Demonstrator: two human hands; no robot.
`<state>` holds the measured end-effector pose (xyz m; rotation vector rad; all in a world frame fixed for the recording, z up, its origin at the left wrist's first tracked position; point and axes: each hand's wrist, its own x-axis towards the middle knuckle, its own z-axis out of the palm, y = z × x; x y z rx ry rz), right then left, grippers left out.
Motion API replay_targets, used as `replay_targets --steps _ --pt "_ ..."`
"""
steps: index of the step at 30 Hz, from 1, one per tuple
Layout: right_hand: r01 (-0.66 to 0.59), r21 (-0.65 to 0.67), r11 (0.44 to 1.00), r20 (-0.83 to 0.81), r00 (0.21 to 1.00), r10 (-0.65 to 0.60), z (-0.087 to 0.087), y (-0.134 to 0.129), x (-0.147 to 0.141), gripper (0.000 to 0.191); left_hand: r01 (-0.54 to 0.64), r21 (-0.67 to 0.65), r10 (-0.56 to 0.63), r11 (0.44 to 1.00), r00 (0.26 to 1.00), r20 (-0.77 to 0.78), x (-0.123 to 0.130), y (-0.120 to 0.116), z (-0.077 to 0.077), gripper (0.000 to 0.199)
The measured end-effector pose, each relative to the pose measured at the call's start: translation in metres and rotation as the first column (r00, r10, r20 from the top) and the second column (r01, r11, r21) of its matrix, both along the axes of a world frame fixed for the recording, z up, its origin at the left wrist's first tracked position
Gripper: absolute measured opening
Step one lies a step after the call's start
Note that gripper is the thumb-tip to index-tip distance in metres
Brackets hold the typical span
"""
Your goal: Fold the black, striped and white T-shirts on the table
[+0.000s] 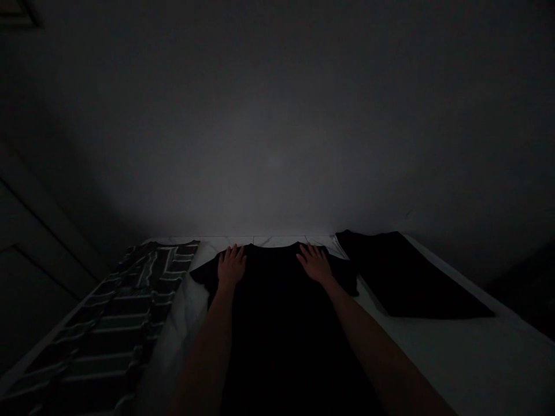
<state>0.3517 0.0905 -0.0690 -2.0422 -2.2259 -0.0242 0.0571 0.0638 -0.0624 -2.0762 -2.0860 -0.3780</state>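
A black T-shirt (pixel 277 312) lies spread flat in front of me, its neckline at the far end and its short sleeves out to the sides. My left hand (pixel 231 266) rests flat on its left shoulder area, fingers stretched toward the wall. On the right shoulder area lies my right hand (pixel 314 263), palm down with fingers apart. Neither hand grips the cloth. The lower part of the shirt fades into darkness at the bottom of the view.
A striped shirt (pixel 117 323) lies along the left side of the white marble-patterned surface (pixel 433 358). To the right is a folded black garment (pixel 411 277). A plain wall (pixel 277 144) rises behind the far edge. The room is very dim.
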Motion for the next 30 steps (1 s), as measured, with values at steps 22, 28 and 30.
replay_targets --steps 22,28,30 --pt "-0.560 0.179 0.809 -0.134 0.801 0.584 0.033 -0.130 0.020 0.053 0.495 -0.108 -0.490 0.862 0.869 0.071 0.071 -0.063 0.042 0.030" --pt "-0.643 0.225 0.732 -0.236 0.693 0.681 0.038 -0.249 0.046 0.043 0.680 -0.105 -0.649 0.725 0.727 0.225 0.065 -0.172 0.049 0.022" --pt "-0.568 0.206 0.797 -0.237 0.761 0.604 0.036 -0.285 0.052 0.049 0.669 -0.115 -0.635 0.734 0.737 0.233 0.053 -0.222 0.049 0.015"
